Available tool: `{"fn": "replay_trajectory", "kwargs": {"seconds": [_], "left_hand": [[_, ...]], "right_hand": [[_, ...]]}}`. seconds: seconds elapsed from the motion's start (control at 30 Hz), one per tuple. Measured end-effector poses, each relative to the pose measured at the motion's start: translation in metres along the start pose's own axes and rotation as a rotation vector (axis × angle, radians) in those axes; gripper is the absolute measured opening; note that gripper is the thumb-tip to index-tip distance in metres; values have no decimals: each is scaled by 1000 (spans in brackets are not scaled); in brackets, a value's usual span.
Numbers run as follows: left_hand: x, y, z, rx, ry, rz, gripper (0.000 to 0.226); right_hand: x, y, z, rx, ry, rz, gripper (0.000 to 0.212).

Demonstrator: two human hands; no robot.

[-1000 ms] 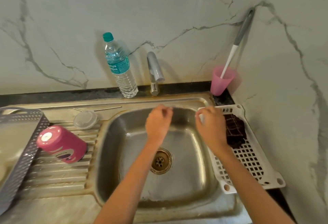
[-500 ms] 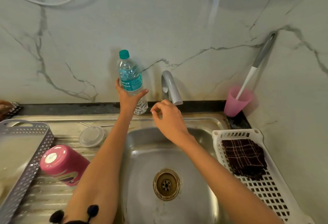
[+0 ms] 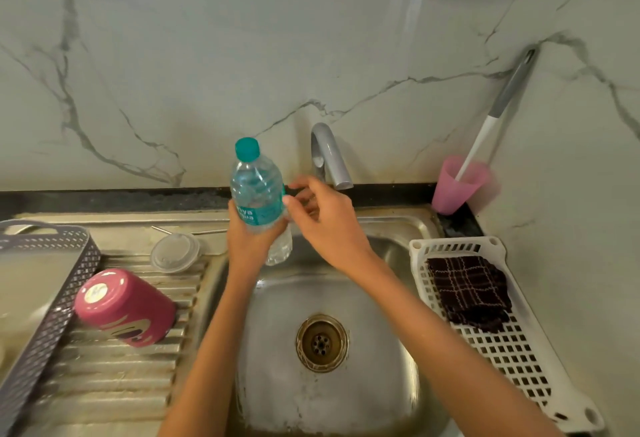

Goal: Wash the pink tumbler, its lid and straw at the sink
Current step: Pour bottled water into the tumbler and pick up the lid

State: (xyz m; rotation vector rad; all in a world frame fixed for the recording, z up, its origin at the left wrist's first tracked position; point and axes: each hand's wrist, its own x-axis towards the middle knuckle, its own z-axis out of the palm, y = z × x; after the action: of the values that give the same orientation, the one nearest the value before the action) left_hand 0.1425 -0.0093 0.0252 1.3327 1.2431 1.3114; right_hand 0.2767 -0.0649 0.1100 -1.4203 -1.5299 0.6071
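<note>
- The left hand [image 3: 247, 246] wraps its fingers round the lower half of a clear plastic water bottle with a teal cap and teal label [image 3: 258, 194]. It holds the bottle up over the back edge of the sink.
- The right hand [image 3: 325, 225] holds nothing. Its fingers are bent loosely right beside the bottle's label. I cannot tell if they touch it.
- The pink metal tumbler [image 3: 124, 308] sits on the ribbed steel draining board [image 3: 114, 384], left of the bowl. Its flat round end with a white sticker points up and to the left. I cannot tell if it stands upside down or lies on its side.
- The round clear plastic lid [image 3: 175, 252] lies flat on the board, behind the tumbler and apart from it.
- The thin metal straw [image 3: 188, 231] lies just behind the lid, along the back rim.
- The steel sink bowl [image 3: 346, 402] looks dull and stained, with 1 round brass-coloured drain [image 3: 322, 343] in the middle.
- A short grey tap [image 3: 329, 156] stands behind the bowl, just behind the right hand.
- A grey plastic basket with little holes [image 3: 52, 298] sits just left of the tumbler.
- A white plastic tray with square holes [image 3: 519, 350] lies right of the bowl, with a dark checked cloth [image 3: 469, 292] in it.
- A pink plastic cup [image 3: 459, 185] stands in the back right corner with a grey and white brush handle [image 3: 498, 114] leaning in it.
- The walls are pale marble with grey veins [image 3: 311, 55], above a black strip of counter [image 3: 138, 199].
</note>
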Motion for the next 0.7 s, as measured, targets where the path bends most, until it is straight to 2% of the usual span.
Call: {"fn": "replay_trajectory", "kwargs": {"seconds": [0.13, 0.3, 0.47, 0.6, 0.7], "left_hand": [[-66, -5, -11, 43, -98, -66, 66], [-113, -10, -11, 127, -112, -150, 68], [-130, -14, -10, 173, -108, -190, 63], [-133, -14, -13, 181, -139, -204, 66], [-135, -16, -17, 174, -136, -205, 65]], "right_hand": [[-15, -15, -9, 30, -12, -38, 46], [-29, -23, -18, -84, -130, -94, 33], [-40, -34, -27, -385, -336, -87, 30], [-41, -43, -33, -375, -482, -136, 18], [-39, -43, -33, -349, -563, -164, 24]]}}
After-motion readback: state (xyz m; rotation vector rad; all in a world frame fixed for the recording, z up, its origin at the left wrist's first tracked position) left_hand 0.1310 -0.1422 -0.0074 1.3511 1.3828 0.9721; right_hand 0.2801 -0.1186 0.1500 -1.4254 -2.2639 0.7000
